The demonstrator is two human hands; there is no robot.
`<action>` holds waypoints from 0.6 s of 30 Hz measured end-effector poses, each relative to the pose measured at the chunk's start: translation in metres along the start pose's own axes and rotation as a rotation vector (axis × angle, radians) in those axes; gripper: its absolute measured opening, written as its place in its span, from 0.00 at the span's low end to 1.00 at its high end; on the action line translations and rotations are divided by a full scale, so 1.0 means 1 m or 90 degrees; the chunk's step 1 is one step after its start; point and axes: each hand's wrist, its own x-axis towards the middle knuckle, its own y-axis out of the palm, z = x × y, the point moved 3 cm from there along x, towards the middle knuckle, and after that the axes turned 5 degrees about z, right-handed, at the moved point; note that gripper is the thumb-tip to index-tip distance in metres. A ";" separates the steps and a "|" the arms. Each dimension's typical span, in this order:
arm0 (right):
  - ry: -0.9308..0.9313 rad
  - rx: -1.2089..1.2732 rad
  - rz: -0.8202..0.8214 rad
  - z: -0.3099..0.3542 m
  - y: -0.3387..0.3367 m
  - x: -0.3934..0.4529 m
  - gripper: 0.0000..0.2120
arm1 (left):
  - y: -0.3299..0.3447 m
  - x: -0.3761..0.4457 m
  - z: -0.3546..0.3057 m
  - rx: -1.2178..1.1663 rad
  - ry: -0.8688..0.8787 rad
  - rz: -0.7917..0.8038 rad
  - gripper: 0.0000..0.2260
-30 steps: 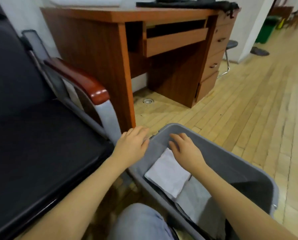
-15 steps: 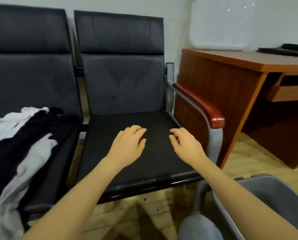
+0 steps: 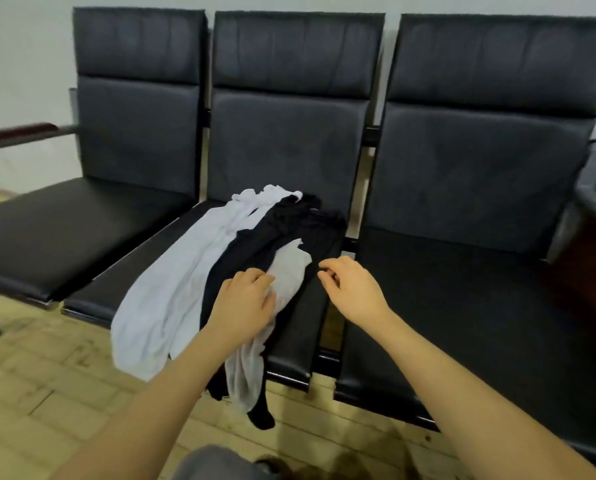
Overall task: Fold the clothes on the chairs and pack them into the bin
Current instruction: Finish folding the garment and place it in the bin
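Three joined black chairs (image 3: 462, 188) are seen against the wall. Left seat bare. Clothes (image 3: 220, 268), white and black pieces, are piled on the middle seat, draped over its front edge toward the wood floor (image 3: 30, 393). Left hand (image 3: 242, 301) is laid palm-down on the pile, fingers (image 3: 258, 277) loosely spread over a white piece; no closed grip seen. Right hand (image 3: 355, 289) is held just right of the pile, fingers curled, half open, nothing held. Bin not in frame.

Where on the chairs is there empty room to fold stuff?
The right seat, beside the right hand, is bare. So is the left seat by the armrest. The middle seat is crowded with clothes under the left hand.
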 end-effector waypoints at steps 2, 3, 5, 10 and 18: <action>-0.027 0.002 0.020 0.017 0.023 0.018 0.15 | 0.002 -0.004 0.029 -0.005 -0.058 0.009 0.16; -0.034 0.009 0.029 0.024 0.033 0.026 0.16 | 0.004 -0.005 0.043 0.002 -0.085 0.021 0.17; -0.036 0.022 0.041 0.034 0.053 0.038 0.16 | 0.009 -0.007 0.068 0.029 -0.127 0.039 0.20; -0.010 0.021 0.068 0.060 0.102 0.061 0.19 | 0.030 -0.012 0.102 0.055 -0.229 0.067 0.26; 0.091 0.097 0.045 0.077 0.144 0.067 0.24 | 0.052 -0.015 0.108 -0.083 -0.254 -0.063 0.18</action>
